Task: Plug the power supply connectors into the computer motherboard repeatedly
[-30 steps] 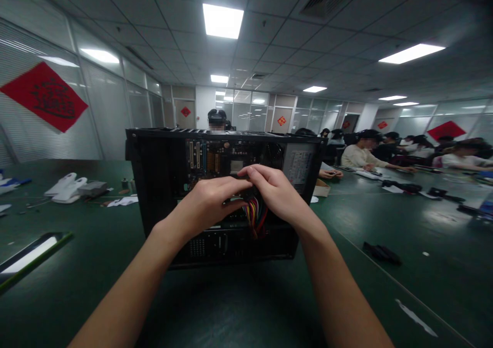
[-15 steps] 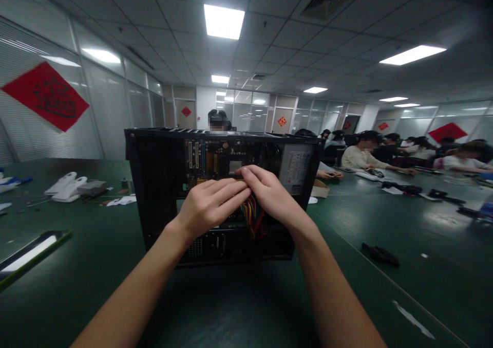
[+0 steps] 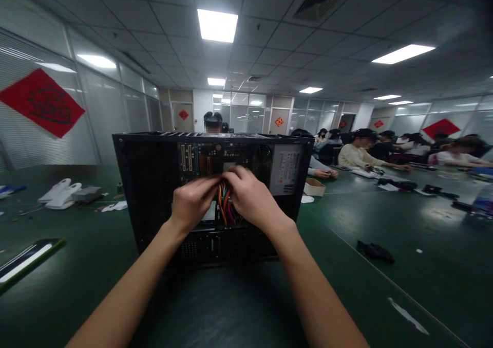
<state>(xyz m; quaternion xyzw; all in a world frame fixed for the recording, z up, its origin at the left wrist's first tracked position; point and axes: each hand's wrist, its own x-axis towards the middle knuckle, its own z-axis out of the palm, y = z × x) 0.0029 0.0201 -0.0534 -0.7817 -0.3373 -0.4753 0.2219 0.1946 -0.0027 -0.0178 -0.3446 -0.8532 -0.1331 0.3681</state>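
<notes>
An open computer case [image 3: 150, 183] stood on the green table [image 3: 346, 281] at your twelve o'clock. Inside it, coloured cables [image 3: 224, 206] ran down below your fingertips: left hand [image 3: 194, 202] at their nine o'clock, right hand [image 3: 250, 196] at three, both bent narrow (whether either gripped anything, I could not tell). The step in hand looked like handling the cables' upper end; the next move seemed to call for steady fingers and slack wires.
</notes>
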